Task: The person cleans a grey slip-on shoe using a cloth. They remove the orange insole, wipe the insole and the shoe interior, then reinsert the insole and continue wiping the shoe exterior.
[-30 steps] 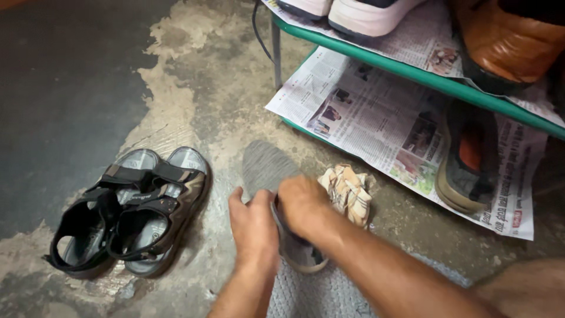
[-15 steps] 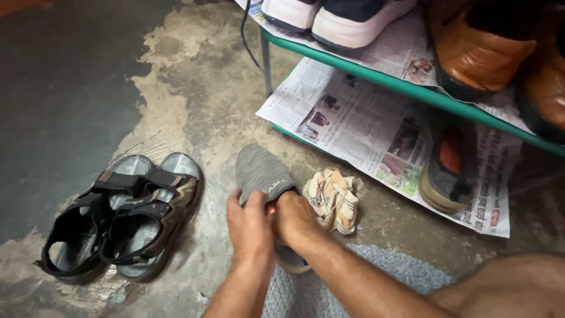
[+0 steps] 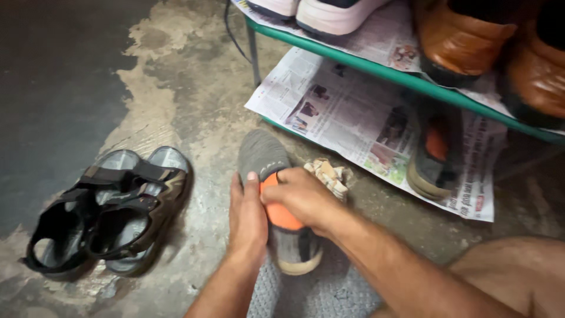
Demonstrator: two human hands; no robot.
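A grey slip-on shoe (image 3: 265, 156) with an orange lining (image 3: 279, 215) and a pale sole lies on the concrete floor, toe pointing away from me. My left hand (image 3: 246, 218) grips its left side at the opening. My right hand (image 3: 303, 197) grips the right side of the opening, fingers curled over the orange lining. A crumpled printed cloth (image 3: 329, 176) lies just right of the shoe, behind my right hand.
A pair of dark strapped sandals (image 3: 106, 212) sits to the left. A green metal shoe rack (image 3: 382, 70) lined with newspaper (image 3: 347, 112) holds white sneakers (image 3: 329, 15), brown shoes (image 3: 465, 35) and a matching grey shoe (image 3: 432, 153). My bare knee (image 3: 512, 271) is at lower right.
Both hands have spread the shoe's opening, so the orange lining now shows. The view has shifted slightly, bringing the rack and its shoes lower in frame.
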